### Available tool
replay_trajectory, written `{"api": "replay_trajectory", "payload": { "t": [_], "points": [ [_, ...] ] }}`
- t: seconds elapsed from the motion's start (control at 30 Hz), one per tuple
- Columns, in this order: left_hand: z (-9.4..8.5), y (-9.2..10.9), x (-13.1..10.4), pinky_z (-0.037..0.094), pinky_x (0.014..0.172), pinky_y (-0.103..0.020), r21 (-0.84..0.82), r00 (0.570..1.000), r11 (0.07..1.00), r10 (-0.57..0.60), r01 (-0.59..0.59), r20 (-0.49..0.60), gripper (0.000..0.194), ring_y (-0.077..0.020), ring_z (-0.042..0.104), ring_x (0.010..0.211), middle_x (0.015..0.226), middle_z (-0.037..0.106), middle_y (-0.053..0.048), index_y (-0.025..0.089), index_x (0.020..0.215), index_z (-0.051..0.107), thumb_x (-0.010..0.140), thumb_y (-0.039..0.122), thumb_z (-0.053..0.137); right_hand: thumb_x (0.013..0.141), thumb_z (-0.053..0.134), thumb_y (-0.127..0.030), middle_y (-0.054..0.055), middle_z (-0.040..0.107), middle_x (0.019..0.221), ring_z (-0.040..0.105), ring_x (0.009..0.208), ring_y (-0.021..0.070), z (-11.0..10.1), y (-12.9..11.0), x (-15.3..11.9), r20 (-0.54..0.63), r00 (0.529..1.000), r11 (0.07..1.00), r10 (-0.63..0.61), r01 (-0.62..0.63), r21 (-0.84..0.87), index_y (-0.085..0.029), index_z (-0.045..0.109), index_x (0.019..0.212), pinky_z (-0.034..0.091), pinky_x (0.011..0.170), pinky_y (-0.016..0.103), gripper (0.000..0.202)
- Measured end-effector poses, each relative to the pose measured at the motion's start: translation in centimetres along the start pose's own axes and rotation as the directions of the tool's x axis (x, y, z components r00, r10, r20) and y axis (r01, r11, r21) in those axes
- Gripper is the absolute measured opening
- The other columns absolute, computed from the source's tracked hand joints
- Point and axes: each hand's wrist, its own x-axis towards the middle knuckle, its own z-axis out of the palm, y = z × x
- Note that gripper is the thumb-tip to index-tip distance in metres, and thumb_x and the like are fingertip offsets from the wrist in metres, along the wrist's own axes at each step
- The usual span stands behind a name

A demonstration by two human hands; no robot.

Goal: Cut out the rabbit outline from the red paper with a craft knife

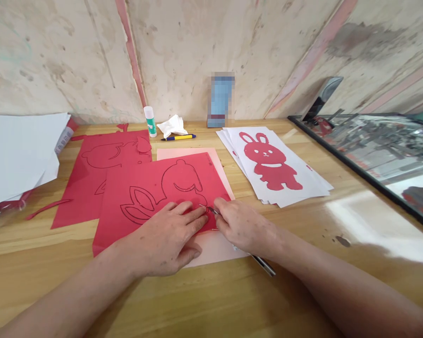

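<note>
A red sheet with printed black rabbit outlines lies over a pale pink sheet on the wooden table. My left hand rests flat on the red sheet, fingers stretched toward the right. Just right of those fingertips, my right hand is closed around a craft knife. The blade tip touches the red sheet near a small outline, and the handle's end sticks out below my palm. Part of the printed outline is hidden under my left hand.
Another red sheet and a thin red strip lie left. White paper is at far left. Behind stand a glue stick, tissue, pen and blue object. A red rabbit cutout lies right, beside a black-framed edge.
</note>
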Motion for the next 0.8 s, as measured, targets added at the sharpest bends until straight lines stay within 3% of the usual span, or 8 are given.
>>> {"api": "replay_trajectory", "payload": {
  "t": [0.8],
  "points": [
    [0.16, 0.47, 0.26, 0.037, 0.090, -0.043, 0.046, 1.000, 0.999, -0.017, 0.018, -0.007, 0.042, -0.0277, 0.043, 0.111, 0.128, 0.052, -0.009, 0.015, 0.124, 0.050, 0.087, 0.035, 0.048, 0.081, 0.041, -0.014, 0.006, 0.062, 0.076, 0.051, 0.063, 0.0147, -0.36, -0.43, 0.60, 0.040, 0.999, 0.999, 0.024, -0.026, 0.046, -0.015, 0.056, 0.090, 0.029, 0.056, 0.025, 0.018]
  ]
}}
